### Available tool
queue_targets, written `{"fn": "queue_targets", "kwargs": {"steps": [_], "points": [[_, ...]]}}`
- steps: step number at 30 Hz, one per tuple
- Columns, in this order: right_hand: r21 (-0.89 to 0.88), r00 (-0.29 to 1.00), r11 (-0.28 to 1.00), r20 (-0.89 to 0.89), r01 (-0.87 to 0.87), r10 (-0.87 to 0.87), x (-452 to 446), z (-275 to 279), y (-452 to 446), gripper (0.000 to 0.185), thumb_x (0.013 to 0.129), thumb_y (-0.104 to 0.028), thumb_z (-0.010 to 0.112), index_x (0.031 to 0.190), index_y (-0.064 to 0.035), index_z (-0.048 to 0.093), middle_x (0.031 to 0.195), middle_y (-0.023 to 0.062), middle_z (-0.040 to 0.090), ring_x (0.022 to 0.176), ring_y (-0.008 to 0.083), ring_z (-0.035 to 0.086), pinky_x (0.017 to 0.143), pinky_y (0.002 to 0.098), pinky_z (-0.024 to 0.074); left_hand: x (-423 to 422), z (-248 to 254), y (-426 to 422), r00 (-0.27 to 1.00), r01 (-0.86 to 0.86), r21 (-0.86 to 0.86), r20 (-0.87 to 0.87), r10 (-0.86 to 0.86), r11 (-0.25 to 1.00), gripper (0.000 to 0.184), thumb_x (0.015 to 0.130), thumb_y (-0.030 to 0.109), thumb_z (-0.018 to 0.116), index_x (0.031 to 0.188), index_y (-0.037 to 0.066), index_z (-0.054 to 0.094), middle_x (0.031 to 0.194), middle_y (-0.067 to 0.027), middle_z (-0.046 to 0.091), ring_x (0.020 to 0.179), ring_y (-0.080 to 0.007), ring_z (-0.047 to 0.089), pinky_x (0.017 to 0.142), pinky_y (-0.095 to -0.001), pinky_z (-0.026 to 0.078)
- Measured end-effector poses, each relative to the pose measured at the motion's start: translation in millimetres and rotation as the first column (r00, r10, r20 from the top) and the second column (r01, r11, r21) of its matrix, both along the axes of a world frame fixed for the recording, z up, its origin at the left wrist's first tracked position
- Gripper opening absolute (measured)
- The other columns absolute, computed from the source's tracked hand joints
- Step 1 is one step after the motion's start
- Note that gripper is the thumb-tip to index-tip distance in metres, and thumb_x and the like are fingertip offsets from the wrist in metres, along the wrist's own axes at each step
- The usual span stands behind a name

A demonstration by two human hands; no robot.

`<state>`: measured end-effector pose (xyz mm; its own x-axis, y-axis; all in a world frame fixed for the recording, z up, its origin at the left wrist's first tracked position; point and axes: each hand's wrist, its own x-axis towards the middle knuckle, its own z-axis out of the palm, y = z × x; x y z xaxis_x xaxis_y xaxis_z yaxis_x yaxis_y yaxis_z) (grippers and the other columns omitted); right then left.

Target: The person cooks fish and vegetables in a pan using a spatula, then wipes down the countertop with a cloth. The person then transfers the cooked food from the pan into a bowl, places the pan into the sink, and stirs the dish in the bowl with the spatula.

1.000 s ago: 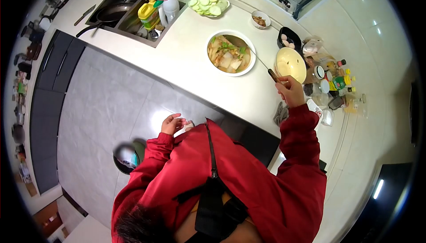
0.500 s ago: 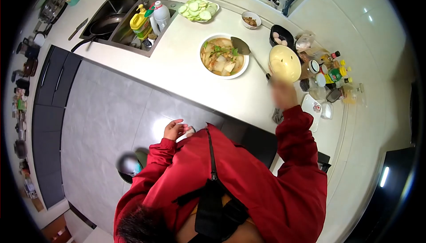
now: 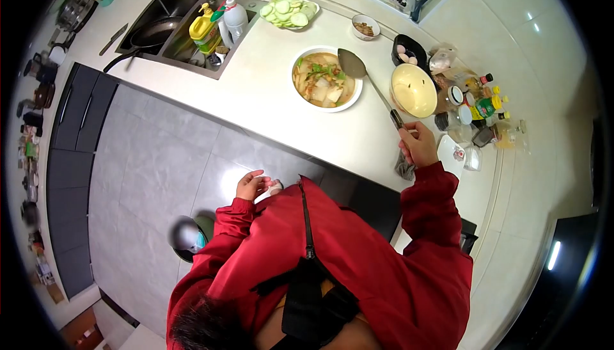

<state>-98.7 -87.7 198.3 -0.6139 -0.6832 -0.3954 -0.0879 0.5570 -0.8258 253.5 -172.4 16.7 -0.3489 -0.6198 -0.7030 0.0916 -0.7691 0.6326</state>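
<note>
My right hand (image 3: pixel 420 145) has its fingers closed at the end of the dark handle of a metal spatula (image 3: pixel 380 86). The spatula's wide blade rests over the right rim of a white bowl (image 3: pixel 300 94), which holds a soupy dish of pale slices with green leaves. To the right of the shaft stands a cream-coloured bowl (image 3: pixel 414 91) with a few dark specks inside. Beneath my right hand lies a crumpled grey cloth (image 3: pixel 404 168). My left hand (image 3: pixel 252 185) hangs in front of the jacket, away from the counter, fingers loosely bent and apart, holding nothing.
A plate of sliced green vegetable (image 3: pixel 289 9), a small bowl of brown pieces (image 3: pixel 365 27) and a black container with eggs (image 3: pixel 409 50) stand toward the back. Jars and bottles (image 3: pixel 483 103) crowd the right. At left, the sink (image 3: pixel 167 59) holds a pan and bottles.
My right hand, blurred before over the spatula handle, has drawn back toward me and is now at the handle's end. The view has shifted slightly. My left hand stays about the same.
</note>
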Motion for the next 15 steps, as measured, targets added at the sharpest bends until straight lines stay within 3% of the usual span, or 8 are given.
{"fn": "queue_targets", "kwargs": {"steps": [3, 11, 15], "points": [[0.008, 0.999, 1.0, -0.024, -0.024, 0.024, 2, -4, 4, 0.025, 0.072, -0.016, 0.053, 0.088, 0.0005, 0.046, 0.054, 0.0046, 0.048, 0.039, 0.0083, 0.04, 0.031, 0.0204, 0.0292, 0, 0, 0, 1.0, -0.002, 0.009, 0.008, 0.002, 1.0, 0.026, 0.074, 0.004, 0.042, 0.1, -0.001, 0.041, 0.082, -0.0123, 0.055, 0.07, -0.0181, 0.057, 0.062, -0.0242, 0.045], [-0.058, 0.992, 0.998, 0.125, -0.001, 0.008, 16, -5, 0, 0.022, 0.072, -0.015, 0.052, 0.087, 0.0004, 0.046, 0.055, 0.0045, 0.048, 0.038, 0.008, 0.039, 0.03, 0.0203, 0.0287, -5, 5, -4, 0.999, 0.033, 0.003, 0.007, -0.033, 0.999, 0.026, 0.075, 0.005, 0.041, 0.101, -0.001, 0.041, 0.083, -0.0122, 0.055, 0.071, -0.0181, 0.057, 0.062, -0.0237, 0.045], [-0.019, 0.999, 1.0, 0.054, -0.006, 0.007, 14, 5, 5, 0.021, 0.072, -0.014, 0.052, 0.087, -0.0007, 0.046, 0.055, 0.0039, 0.047, 0.038, 0.0076, 0.039, 0.031, 0.0199, 0.0282, -5, 1, -4, 0.999, 0.033, 0.013, 0.016, -0.033, 0.999, 0.026, 0.075, 0.005, 0.041, 0.101, -0.001, 0.041, 0.083, -0.0123, 0.055, 0.072, -0.018, 0.057, 0.062, -0.0236, 0.045]]}}
